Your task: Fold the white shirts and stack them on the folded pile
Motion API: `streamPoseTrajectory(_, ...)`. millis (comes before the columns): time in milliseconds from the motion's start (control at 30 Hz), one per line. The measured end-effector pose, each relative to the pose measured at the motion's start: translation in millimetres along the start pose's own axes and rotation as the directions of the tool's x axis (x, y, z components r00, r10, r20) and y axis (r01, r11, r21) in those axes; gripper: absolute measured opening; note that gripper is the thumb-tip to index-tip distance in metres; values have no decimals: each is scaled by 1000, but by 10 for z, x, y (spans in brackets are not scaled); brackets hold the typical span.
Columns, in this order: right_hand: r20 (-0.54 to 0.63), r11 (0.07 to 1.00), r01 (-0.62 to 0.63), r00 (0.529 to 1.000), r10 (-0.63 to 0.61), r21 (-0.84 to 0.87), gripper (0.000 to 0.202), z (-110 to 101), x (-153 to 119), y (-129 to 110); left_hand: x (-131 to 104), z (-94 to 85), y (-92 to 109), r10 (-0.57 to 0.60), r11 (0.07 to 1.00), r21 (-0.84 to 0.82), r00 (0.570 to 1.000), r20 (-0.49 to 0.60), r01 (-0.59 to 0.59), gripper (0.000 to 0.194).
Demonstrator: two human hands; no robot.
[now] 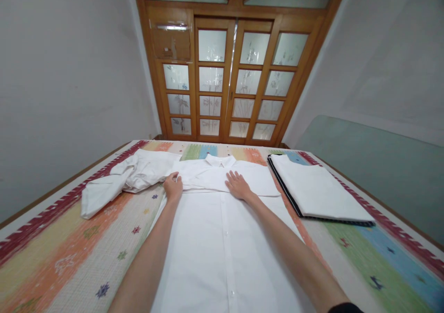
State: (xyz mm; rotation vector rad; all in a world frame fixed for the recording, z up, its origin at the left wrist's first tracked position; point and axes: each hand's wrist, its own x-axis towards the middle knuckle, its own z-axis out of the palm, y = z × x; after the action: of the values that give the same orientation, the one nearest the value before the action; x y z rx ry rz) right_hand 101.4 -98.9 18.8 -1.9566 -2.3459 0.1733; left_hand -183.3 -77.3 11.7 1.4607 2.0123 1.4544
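A white button-up shirt (204,248) lies front side up on the patterned cover, its collar (220,160) at the far end. A band of its fabric, apparently a sleeve (256,178), lies folded across the chest. The other sleeve (138,169) stretches out to the left, crumpled. My left hand (173,186) is closed at the left end of the folded band, thumb and fingers pinching the cloth. Below the collar, my right hand (237,185) rests flat on the band with its fingers extended.
Folded garments, white over dark (326,188), are stacked on the right of the striped cover (114,243). A pale green panel (374,165) stands along the right side. Wooden doors with glass panes (236,77) close off the far end, between grey walls.
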Motion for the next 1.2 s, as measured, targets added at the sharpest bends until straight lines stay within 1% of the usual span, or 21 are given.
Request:
streamPoseTrajectory(67,3,999,47,999,-47,10,56,8,8,-40,7,1,-12,-2,1000,11,1000,-18,2,29)
streamPoseTrajectory(133,0,999,42,999,-42,15,58,12,8,-13,13,1,-21,-2,1000,22,1000,-29,2,27)
streamPoseTrajectory(200,-6,1000,-15,1000,15,8,60,15,3,70,19,-1,-24,1,999,33,1000,-31,1,26)
streamPoseTrajectory(300,-34,986,-165,986,164,-20,64,26,-12,261,25,-5,-20,7,998,55,999,-32,-5,26)
streamPoseTrajectory(367,-71,960,-278,959,276,-20,66,41,-27,407,30,-4,-15,14,997,70,999,-30,-12,25)
streamPoseTrajectory(467,-129,905,-424,896,424,31,68,67,-54,617,36,0,-9,29,995,91,999,-19,-27,24)
streamPoseTrajectory(567,-161,865,-495,850,501,81,70,79,-84,788,25,-5,0,50,992,114,999,-6,-49,24)
streamPoseTrajectory(667,-163,855,-512,839,519,88,71,70,-109,894,-13,-32,38,93,986,136,996,3,-93,26)
streamPoseTrajectory(733,-165,857,-508,841,515,85,72,60,-119,925,-45,-49,93,181,966,185,983,11,-180,31)
streamPoseTrajectory(767,-171,860,-503,843,510,84,72,56,-122,930,-62,-50,129,239,947,217,971,22,-238,32)
streamPoseTrajectory(833,-181,864,-497,845,504,85,72,50,-125,928,-97,-25,211,349,894,274,934,71,-355,33)
streamPoseTrajectory(867,-184,865,-495,845,502,85,72,48,-126,923,-116,3,251,385,869,290,916,112,-401,33)
streamPoseTrajectory(933,-190,865,-495,844,501,82,72,47,-128,915,-168,88,315,401,840,303,891,211,-450,33)
streamPoseTrajectory(1000,-198,864,-497,842,502,79,72,46,-133,912,-239,190,350,367,817,334,872,325,-469,37)
streamPoseTrajectory(1067,-207,863,-499,839,503,77,71,46,-139,918,-317,278,357,306,790,385,852,426,-476,44)
streamPoseTrajectory(1133,-216,860,-504,834,507,74,71,45,-147,931,-376,331,349,249,757,435,831,498,-488,49)
streamPoseTrajectory(1200,-233,857,-511,827,512,69,71,42,-155,947,-384,347,336,208,733,466,816,539,-495,54)
